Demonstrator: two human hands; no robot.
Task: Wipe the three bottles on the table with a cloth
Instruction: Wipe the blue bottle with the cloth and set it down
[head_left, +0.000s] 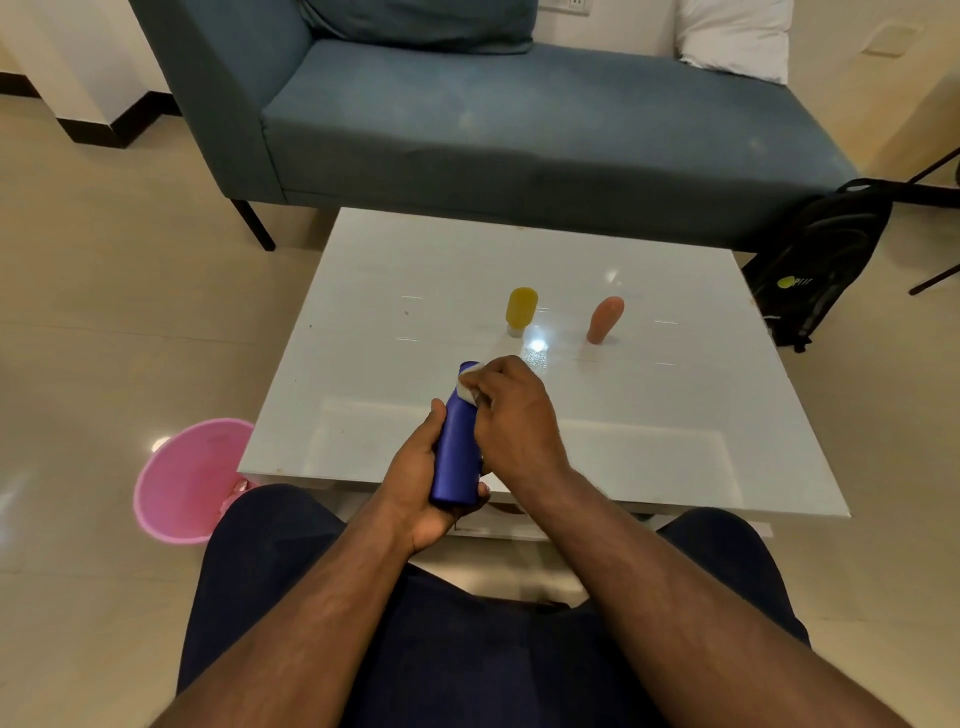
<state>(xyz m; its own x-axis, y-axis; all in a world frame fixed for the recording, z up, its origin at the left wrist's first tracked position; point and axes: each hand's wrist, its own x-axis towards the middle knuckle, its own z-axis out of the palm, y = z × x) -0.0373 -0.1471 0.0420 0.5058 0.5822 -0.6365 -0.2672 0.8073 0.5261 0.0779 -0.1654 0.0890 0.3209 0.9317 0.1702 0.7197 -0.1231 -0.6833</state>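
Observation:
A blue bottle is held above the near edge of the white table, tilted away from me. My left hand grips its lower body from the left and underneath. My right hand presses a small white cloth against the bottle's upper end; most of the cloth is hidden under the fingers. A yellow bottle stands cap-down at the table's middle. An orange-pink bottle stands to its right.
A pink bin sits on the floor left of the table. A blue-grey sofa lies beyond the table's far edge. A black backpack leans at the right. My legs are under the near edge.

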